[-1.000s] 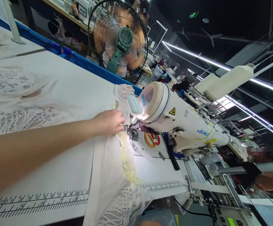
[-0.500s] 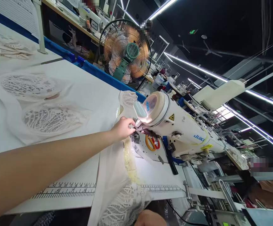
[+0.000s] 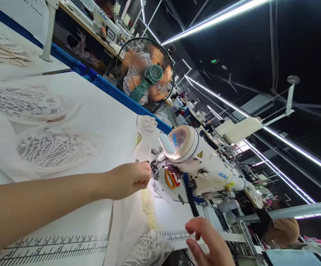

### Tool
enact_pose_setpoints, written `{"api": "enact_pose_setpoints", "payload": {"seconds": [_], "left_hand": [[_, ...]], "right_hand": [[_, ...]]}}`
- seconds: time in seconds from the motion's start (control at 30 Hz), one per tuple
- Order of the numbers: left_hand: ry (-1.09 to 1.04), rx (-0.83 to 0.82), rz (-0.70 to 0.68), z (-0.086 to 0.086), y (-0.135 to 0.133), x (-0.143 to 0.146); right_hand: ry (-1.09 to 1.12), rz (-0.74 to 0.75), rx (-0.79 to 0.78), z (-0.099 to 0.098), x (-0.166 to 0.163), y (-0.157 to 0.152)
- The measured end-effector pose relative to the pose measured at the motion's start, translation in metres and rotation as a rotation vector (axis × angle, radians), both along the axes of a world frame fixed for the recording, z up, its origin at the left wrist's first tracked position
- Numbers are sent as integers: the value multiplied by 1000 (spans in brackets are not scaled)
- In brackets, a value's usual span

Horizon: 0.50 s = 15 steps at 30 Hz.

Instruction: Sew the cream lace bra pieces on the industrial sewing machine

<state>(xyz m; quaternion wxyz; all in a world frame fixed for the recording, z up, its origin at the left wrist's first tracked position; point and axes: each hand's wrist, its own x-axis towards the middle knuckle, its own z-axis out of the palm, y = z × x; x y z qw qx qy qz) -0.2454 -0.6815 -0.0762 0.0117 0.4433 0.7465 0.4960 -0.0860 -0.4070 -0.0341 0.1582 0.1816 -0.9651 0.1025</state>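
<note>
My left hand (image 3: 128, 180) reaches in from the left, closed, with its curled fingers beside the needle area of the white sewing machine (image 3: 213, 166). Whatever those fingers may grip is hidden. A white lace garment piece (image 3: 130, 221) passes beneath this hand and hangs over the table's front edge. Along it runs a clear yellowish strip (image 3: 148, 207), and its far end lies behind the needle. My right hand (image 3: 211, 244) is at the lower right, fingers apart and bent, holding nothing, above the table's front edge.
Orange-and-red-handled scissors (image 3: 170, 180) lie beside the machine's needle plate. More white lace pieces (image 3: 49, 147) lie on the table at left. A ruler scale (image 3: 58, 249) is printed along the front edge. A large fan (image 3: 145, 72) stands beyond the blue table edge.
My left hand has shifted left and down in view, turning from a fingertip pinch to a closed hand. My right hand has risen into view with its fingers apart. The camera view has shifted.
</note>
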Motion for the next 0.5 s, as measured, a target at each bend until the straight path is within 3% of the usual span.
{"api": "enact_pose_setpoints", "payload": {"seconds": [0.1, 0.2, 0.3, 0.37, 0.5], "left_hand": [[235, 49, -112, -7, 3, 12], [279, 50, -143, -14, 2, 12], [209, 43, -75, -19, -4, 6], [139, 38, -57, -22, -8, 2], [54, -33, -47, -25, -8, -1]], "right_hand": [[400, 52, 166, 45, -37, -38], [557, 131, 376, 76, -88, -80], [449, 166, 577, 100, -130, -101], [295, 172, 627, 119, -147, -100], [257, 91, 462, 166, -167, -89]]}}
